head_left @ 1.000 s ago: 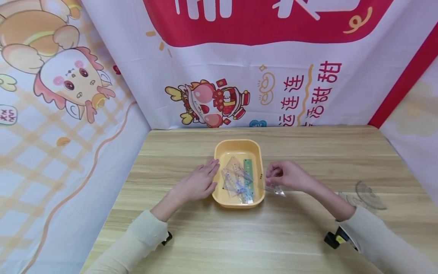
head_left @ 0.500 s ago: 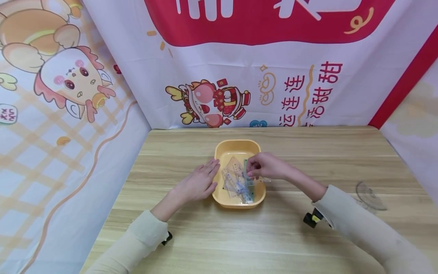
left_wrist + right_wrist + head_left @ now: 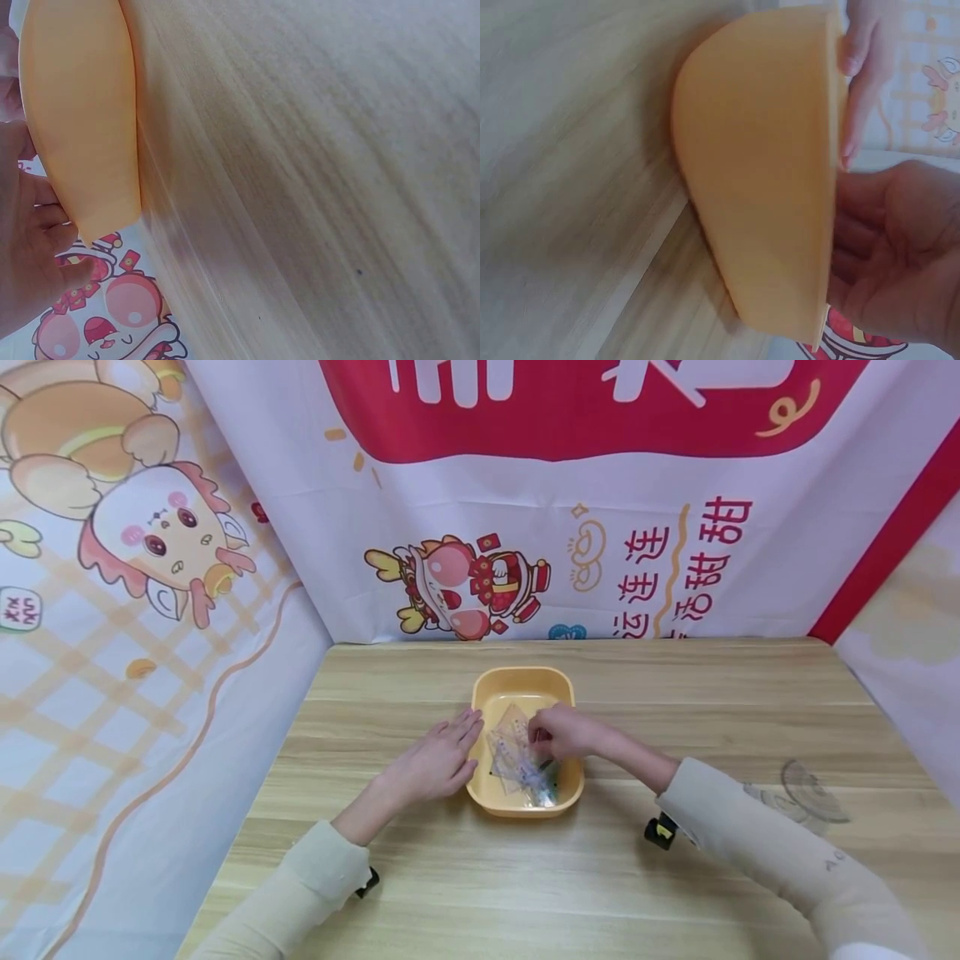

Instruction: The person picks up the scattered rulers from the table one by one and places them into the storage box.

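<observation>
A yellow plastic bin (image 3: 483, 793) stands on the table, with clear set squares (image 3: 510, 760) and a partly covered green ruler (image 3: 553, 777) lying inside. My left hand (image 3: 431, 760) rests against the bin's left rim with its fingers fairly straight, as the left wrist view also has it (image 3: 30, 240). Over the right rim reaches my right hand (image 3: 566, 732), its curled fingers down inside above the green ruler. In the right wrist view the bin wall (image 3: 757, 165) hides the fingertips of that hand (image 3: 907, 255), so whether they still pinch a clear piece is unclear.
A clear protractor (image 3: 813, 789) lies on the wooden table (image 3: 450, 893) at the right, beside another transparent piece (image 3: 772, 800) partly behind the right sleeve. Printed cloth (image 3: 465, 493) hangs along the table's back edge and at the sides.
My right hand has moved left from beside the bin, carrying a clear flat piece over the rim, and has gone down into the bin. The left hand has stayed at the rim.
</observation>
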